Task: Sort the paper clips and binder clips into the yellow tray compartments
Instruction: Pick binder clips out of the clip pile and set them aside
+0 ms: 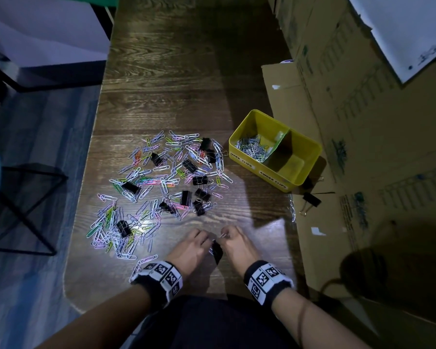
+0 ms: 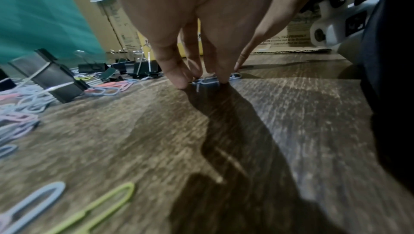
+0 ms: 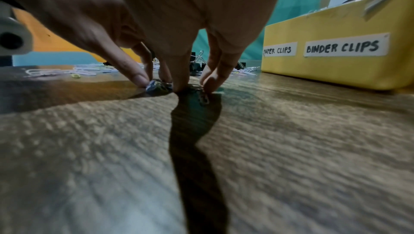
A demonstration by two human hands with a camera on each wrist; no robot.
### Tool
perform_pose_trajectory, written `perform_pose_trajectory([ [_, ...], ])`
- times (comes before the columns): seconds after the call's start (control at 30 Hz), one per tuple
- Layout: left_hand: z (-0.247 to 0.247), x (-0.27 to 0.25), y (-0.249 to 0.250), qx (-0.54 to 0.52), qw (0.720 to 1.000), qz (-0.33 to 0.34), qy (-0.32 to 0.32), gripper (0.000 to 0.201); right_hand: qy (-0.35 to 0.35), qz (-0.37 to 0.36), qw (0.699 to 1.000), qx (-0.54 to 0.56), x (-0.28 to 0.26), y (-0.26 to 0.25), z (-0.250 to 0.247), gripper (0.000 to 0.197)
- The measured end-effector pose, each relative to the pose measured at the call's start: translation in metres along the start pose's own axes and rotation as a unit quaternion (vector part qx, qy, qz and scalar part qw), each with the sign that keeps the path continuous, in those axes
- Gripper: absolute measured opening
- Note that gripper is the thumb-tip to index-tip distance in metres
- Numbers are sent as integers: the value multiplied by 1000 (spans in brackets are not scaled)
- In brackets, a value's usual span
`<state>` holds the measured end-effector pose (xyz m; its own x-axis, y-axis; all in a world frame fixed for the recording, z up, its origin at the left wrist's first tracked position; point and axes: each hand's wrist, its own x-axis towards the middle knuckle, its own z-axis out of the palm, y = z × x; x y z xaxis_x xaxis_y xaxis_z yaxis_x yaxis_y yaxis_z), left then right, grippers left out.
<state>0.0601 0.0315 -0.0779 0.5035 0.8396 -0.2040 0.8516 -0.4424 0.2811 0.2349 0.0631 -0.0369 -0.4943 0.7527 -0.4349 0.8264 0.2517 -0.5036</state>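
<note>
Furthest left on the dark wood-grain table [image 1: 161, 79] I see the scattered heap of pastel wire paper clips [image 1: 126, 222], with black metal binder clips [image 1: 131, 187] mixed through it, so most of the sorting is not yet done. Near the table's front edge, my left hand [image 1: 190, 249] has its fingertips [image 2: 179, 78] curled down onto a few pale paper clips lying flat on the wood; I judge it is pinching them up, since flat wire gives little to catch. Just beside it, my right hand [image 1: 237, 245] is pointed down the same way, fingertips [image 3: 209, 82] closed round a small metal clip at the table; a wire loop pokes up by the fingers, but I cannot tell which kind of clip it is. Both hands work close together, likely so each gathers a share at once. Further right stands the yellow two-compartment tray [image 1: 310, 144], labelled for paper clips and binder clips. Its near-left compartment already holds a pile of silver paper clips [image 1: 253, 147]; the other looks empty. A stray black binder clip [image 1: 311, 199] lies on cardboard beyond the tray.
</note>
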Motion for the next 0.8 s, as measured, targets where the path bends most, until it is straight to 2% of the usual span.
perform_pose_trajectory([
  [0.1,5,0,1,-7,1000,9,-6,30,-8,-17,1000,-21,0,-1,0,30],
  [0.3,7,4,2,9,999,31,30,16,-4,-22,998,-66,2,1,0,37],
  [0.47,2,5,6,19,998,42,30,29,-32,-5,995,-93,1,2,2,35],
  [0.6,2,2,9,15,999,10,36,34,-16,-21,994,-110,-1,0,3,38],
  [0.8,-1,-2,14,12,997,-62,35,25,-7,-7,995,-98,-2,-1,4,32],
])
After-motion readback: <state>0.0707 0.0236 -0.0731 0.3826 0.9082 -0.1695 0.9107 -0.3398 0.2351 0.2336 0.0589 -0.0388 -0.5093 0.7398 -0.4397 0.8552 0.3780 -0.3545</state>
